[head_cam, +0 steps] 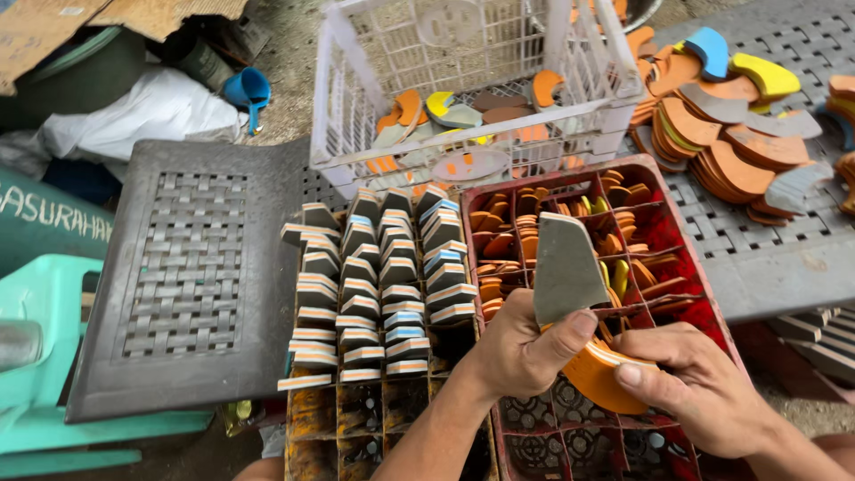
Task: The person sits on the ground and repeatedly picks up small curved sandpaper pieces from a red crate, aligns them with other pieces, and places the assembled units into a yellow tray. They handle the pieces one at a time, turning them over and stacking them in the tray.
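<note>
My left hand [517, 346] grips a grey foam wedge piece [563, 267] that stands upright above the red crate [704, 313]. My right hand [704, 392] holds the lower end of the same stack, an orange curved foam piece [598, 379] with a pale edge. Both hands hover over the red crate's divided cells, which hold several orange and yellow foam pieces [499, 245]. To the left, a yellowish divided crate [343, 419] carries rows of layered grey, orange and blue wedge pieces [383, 285].
A white plastic basket [343, 116] with mixed foam cut-outs stands behind the crates. A heap of orange, grey, yellow and blue curved pieces [721, 116] lies on the grey woven-pattern surface [766, 258] at right. A dark woven-pattern chair back [187, 267], teal seat [44, 356] and blue cup [247, 89] lie left.
</note>
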